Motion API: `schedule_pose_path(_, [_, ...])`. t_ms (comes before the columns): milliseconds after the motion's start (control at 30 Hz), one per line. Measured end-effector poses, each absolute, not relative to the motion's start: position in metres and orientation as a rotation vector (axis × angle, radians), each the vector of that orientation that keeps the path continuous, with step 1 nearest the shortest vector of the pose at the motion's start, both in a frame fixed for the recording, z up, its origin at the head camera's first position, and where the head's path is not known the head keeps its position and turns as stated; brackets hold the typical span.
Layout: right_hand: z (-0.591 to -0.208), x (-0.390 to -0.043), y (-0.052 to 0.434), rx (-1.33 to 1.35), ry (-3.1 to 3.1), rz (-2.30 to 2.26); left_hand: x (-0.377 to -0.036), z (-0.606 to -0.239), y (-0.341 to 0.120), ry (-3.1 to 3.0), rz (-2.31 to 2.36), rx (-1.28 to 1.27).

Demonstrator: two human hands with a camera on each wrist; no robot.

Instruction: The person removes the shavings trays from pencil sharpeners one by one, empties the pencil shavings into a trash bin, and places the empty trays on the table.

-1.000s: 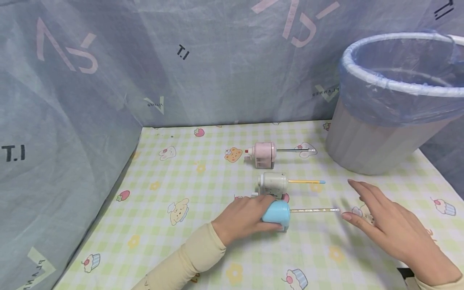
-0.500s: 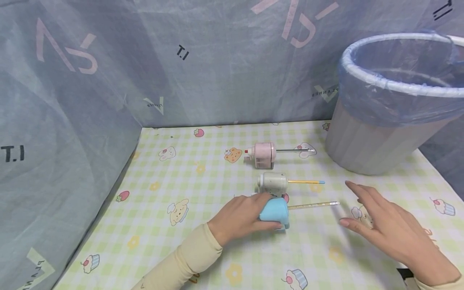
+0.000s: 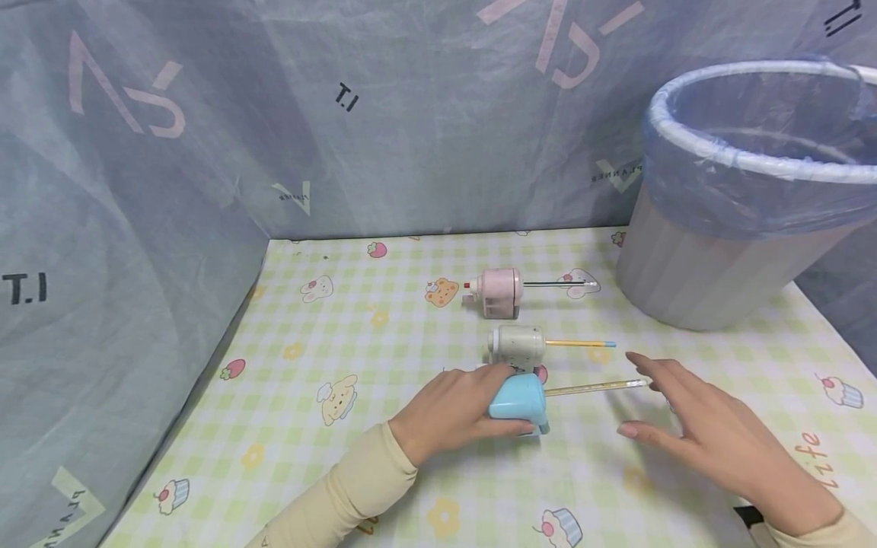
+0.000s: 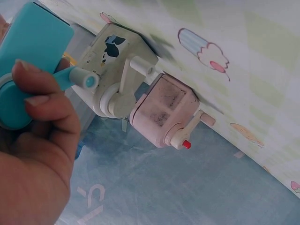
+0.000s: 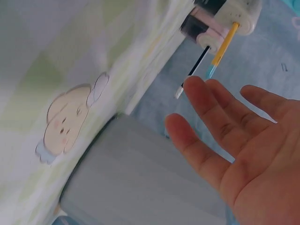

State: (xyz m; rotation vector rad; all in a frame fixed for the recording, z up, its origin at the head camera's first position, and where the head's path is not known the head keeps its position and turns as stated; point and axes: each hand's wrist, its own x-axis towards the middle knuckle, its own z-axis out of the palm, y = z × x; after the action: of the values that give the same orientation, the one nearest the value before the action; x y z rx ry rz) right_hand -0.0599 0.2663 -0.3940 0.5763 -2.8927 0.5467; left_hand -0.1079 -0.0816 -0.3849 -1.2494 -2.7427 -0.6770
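Note:
My left hand (image 3: 445, 415) grips a blue crank pencil sharpener (image 3: 518, 397), fingers over its top and thumb along the near side. A patterned pencil (image 3: 592, 388) sticks out of it to the right, its tip end hidden inside and its outer end slightly raised. In the left wrist view the crank handle (image 4: 84, 78) shows beside the curled fingers. My right hand (image 3: 719, 434) is spread beside the pencil's outer end, holding nothing; whether a finger touches that end I cannot tell. In the right wrist view its fingers (image 5: 206, 108) are extended and apart.
Behind stand a cream sharpener (image 3: 521, 344) with a yellow pencil (image 3: 578, 343), then a pink sharpener (image 3: 500, 293) with a dark pencil (image 3: 555, 284). A grey bin (image 3: 692, 266) with a blue liner is at back right. Fabric walls (image 3: 411, 152) border the checked tablecloth (image 3: 384, 342).
The blue sharpener has tilted in my left hand, lifting the pencil's outer end. My right hand has moved left toward that end.

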Motion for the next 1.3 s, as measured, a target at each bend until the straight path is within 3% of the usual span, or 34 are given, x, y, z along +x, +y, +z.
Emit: schedule_pose_path(1300, [-0.405,-0.06,0.206,0.991,-2.728,0.85,-0.098,-0.379,-0.077,-2.692,-0.651,-1.306])
